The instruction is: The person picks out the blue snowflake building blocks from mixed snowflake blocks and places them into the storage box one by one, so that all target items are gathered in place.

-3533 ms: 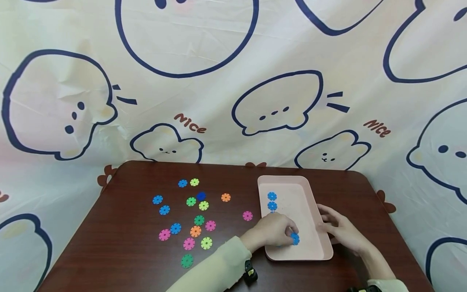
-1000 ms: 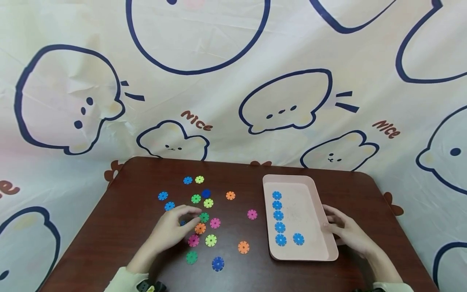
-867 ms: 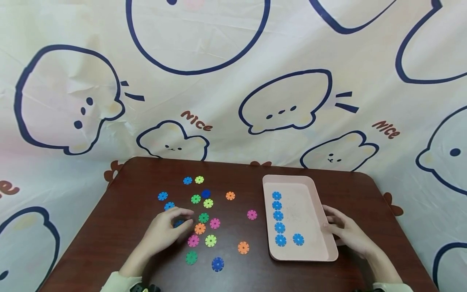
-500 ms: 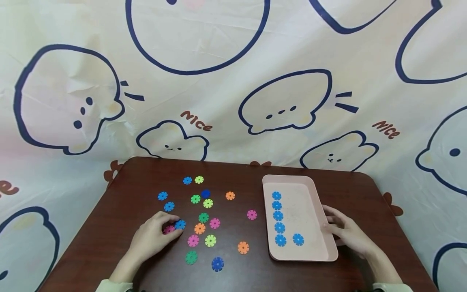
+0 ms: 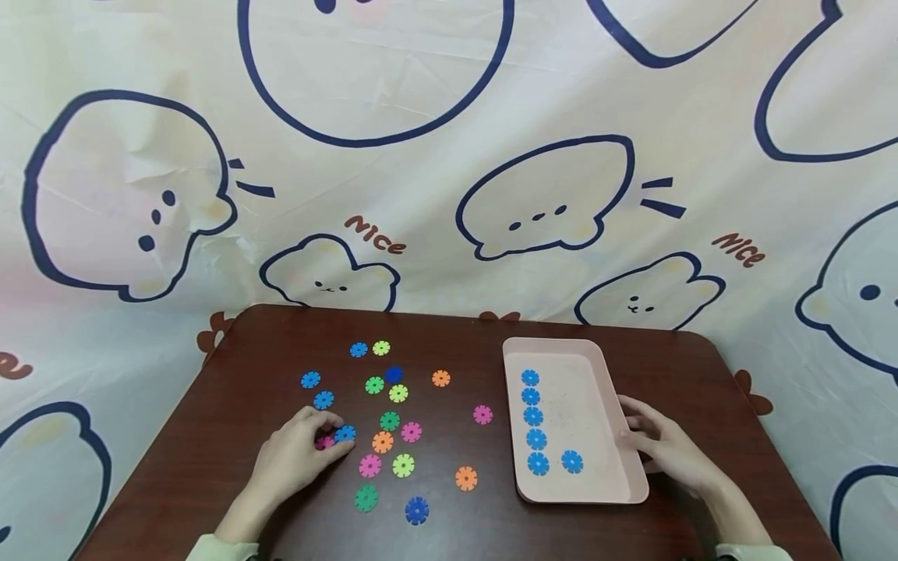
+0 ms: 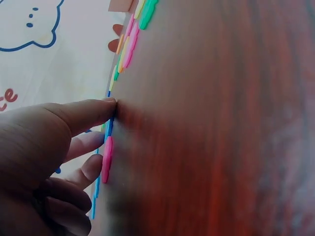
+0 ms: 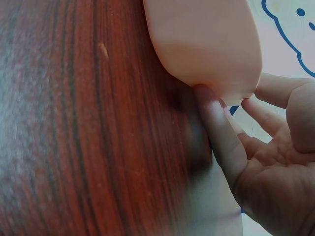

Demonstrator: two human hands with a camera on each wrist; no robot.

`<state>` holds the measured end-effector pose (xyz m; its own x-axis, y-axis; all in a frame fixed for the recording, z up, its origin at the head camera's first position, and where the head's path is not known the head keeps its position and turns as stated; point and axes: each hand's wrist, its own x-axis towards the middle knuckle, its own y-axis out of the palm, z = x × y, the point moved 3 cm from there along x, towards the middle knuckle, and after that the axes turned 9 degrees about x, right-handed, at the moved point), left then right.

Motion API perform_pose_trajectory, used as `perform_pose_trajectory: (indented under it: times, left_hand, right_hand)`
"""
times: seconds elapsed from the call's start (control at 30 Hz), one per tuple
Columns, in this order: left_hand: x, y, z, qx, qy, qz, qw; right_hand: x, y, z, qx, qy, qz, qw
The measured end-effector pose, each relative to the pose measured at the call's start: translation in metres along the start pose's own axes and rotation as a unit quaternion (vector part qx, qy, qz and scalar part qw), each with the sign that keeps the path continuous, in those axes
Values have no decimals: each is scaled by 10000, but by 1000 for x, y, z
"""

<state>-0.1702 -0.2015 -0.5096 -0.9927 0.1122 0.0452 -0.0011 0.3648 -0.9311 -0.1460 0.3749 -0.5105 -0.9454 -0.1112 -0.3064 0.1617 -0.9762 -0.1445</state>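
Near the left edge of the table (image 5: 701, 374), the left hand (image 5: 288, 456) pinches a blue disc (image 5: 345, 433) between thumb and forefinger; the left-wrist view shows it edge-on at table level. In the earliest frame, this hand was over the tray (image 5: 582, 413) with another blue disc, the sixth disc (image 5: 572, 461), which now lies inside the tray's near edge. Half a second ago, the hand and its present disc were in the same place as now. At the tray's right edge, the right hand (image 5: 666, 448) grips the rim between thumb and fingers, its position unchanged.

A pink disc (image 5: 325, 442) shows partly under the left hand's fingers. Between the held disc and the tray lie a green disc (image 5: 389, 421), an orange disc (image 5: 382, 442) and a second pink disc (image 5: 482, 414), the last just beside the tray's left edge. Along that edge, inside, stands a row of five blue discs (image 5: 533, 417); the tray's floor extends from it to the right wall.

Tabletop runs from the tray to the table's right edge, crossed by the right forearm. A printed curtain (image 5: 421, 195) rises behind the table's far edge.
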Motion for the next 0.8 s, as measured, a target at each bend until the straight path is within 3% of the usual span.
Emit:
perform_pose_trajectory:
  times: [0.27,0.8]
  left_hand:
    - [3,0,-4,-184,-39,214,9996]
    - [2,-3,-16,-206,189,182,9994]
  right_hand:
    - [0,1,1,28,-13,15,10000]
    - [-1,2,2,57,-20,-13,10000]
